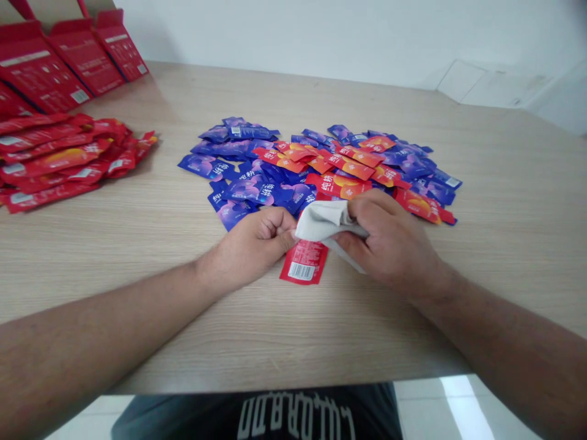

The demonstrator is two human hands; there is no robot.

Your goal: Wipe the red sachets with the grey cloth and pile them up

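Head cam view: left hand (257, 243) is curled into a fist, fingertips pinched on the upper edge of a red sachet (304, 263). The sachet lies flat on the wooden table (481, 293) between both hands, barcode end toward me. Right hand (395, 244) is clamped on a white cloth (323, 222), which is bunched up and pressed onto the sachet's top half, touching the left fingertips. Just behind the hands is a loose pile of blue and red sachets (321, 164). Well off to the left is a stack of red sachets (59, 157), with red boxes (68, 61) behind it at the table's far corner.
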